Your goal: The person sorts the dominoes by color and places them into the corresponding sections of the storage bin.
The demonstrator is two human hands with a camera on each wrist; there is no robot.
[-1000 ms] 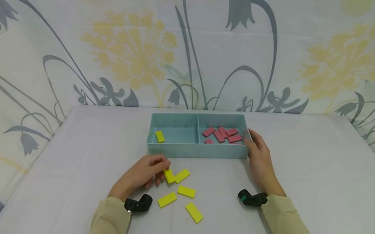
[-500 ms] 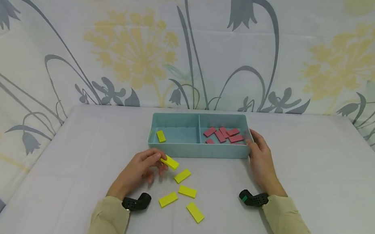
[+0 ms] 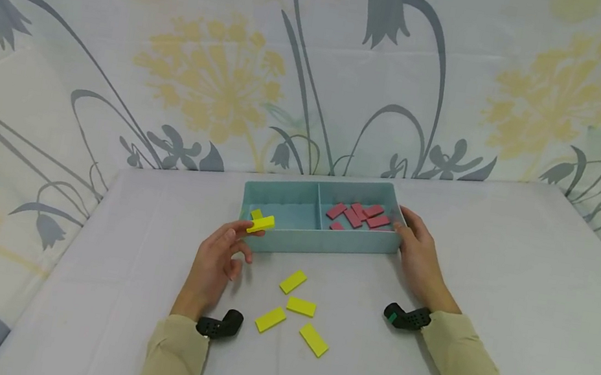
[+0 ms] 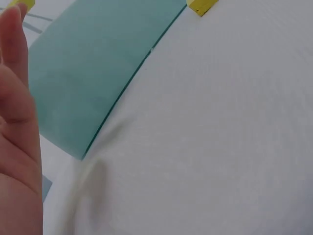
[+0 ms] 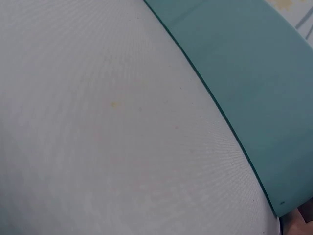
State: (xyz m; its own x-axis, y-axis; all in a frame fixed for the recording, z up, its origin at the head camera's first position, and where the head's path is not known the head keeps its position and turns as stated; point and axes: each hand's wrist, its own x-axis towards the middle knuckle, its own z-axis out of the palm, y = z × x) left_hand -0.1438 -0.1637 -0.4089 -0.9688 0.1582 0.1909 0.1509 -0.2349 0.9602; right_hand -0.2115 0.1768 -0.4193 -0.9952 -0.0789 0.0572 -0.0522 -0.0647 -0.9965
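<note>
In the head view, my left hand (image 3: 213, 263) pinches a yellow tile (image 3: 262, 225) at its fingertips, above the front left rim of the light blue two-compartment box (image 3: 327, 242). Another yellow tile (image 3: 256, 214) lies in the left compartment, partly hidden by the held one. My right hand (image 3: 420, 262) grips the box's right end, thumb at the front corner and fingers along the outer side. In the left wrist view, the held tile (image 4: 24, 4) barely shows at the top left corner. The right wrist view has the box's front wall (image 5: 244, 83) and a sliver of hand.
Several red tiles (image 3: 353, 219) lie in the right compartment. On the white tablecloth in front of the box are several loose yellow tiles (image 3: 301, 307). Behind the table hangs a flower-patterned cloth (image 3: 319, 72). Each wrist wears a black camera band (image 3: 220, 324).
My left hand has lifted a yellow tile off the table and carried it up and leftward to the box's front rim. The right hand stays on the box.
</note>
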